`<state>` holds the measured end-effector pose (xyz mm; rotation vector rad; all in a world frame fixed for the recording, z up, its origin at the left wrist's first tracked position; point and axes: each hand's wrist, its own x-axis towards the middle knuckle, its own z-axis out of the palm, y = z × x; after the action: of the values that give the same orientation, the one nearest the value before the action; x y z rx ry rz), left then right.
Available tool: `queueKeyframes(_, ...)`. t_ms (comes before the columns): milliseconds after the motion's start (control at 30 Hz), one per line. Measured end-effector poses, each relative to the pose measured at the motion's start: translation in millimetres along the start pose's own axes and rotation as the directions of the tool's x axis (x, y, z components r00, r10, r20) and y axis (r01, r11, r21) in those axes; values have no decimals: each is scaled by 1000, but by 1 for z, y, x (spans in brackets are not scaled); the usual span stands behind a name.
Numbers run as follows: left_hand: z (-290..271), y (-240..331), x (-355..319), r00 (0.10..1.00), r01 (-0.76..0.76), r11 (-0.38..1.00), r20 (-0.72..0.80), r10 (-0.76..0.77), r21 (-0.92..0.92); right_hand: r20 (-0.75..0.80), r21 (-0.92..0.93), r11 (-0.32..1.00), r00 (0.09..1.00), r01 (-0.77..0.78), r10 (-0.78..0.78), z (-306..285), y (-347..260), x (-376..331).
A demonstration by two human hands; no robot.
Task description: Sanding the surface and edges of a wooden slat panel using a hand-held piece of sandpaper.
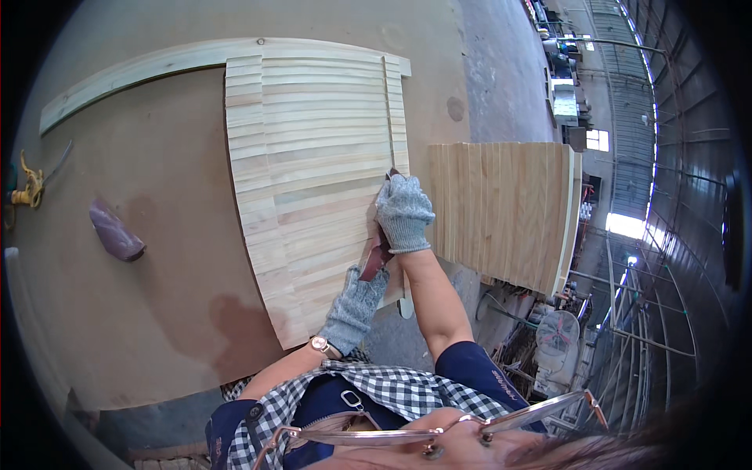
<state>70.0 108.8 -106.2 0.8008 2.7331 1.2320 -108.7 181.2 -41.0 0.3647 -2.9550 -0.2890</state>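
Many pale wooden slats (313, 157) lie side by side on the table, with a narrow groove running along their right part. A dark red-brown strip of sandpaper (377, 258) stretches between my two hands over the right side of the slats. My right hand (405, 210), in a grey knit glove, is closed on its upper part, and a dark tip shows above the fingers. Lower down, my left hand (354, 304), gloved alike, holds the strip's near end; its fingers are partly hidden.
A long wooden batten (149, 81) lies along the far side of the slats. On the brown tabletop (180, 298) at left are a purplish rolled abrasive piece (116, 231) and a yellow-handled tool (31, 186). A stack of wooden boards (501, 211) stands at right, with a fan (558, 337) beyond.
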Motion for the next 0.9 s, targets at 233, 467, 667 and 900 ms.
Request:
queueKeyframes(233,-12,-4,-1,993,118,974,20,-116,-193,136,-56,997,989,-49,56,-7,-6,-50)
queueKeyframes(467,-31,6,10,958,65,998,281,-59,-14,35,-71,996,998,-53,55,8,-5,16)
queueKeyframes(667,-12,-11,-3,987,118,973,-88,-138,-199,144,-42,995,985,-92,97,-8,-11,-51)
queueKeyframes(900,-5,7,-14,995,62,970,-66,-80,-235,32,-81,993,995,-87,90,9,-5,14)
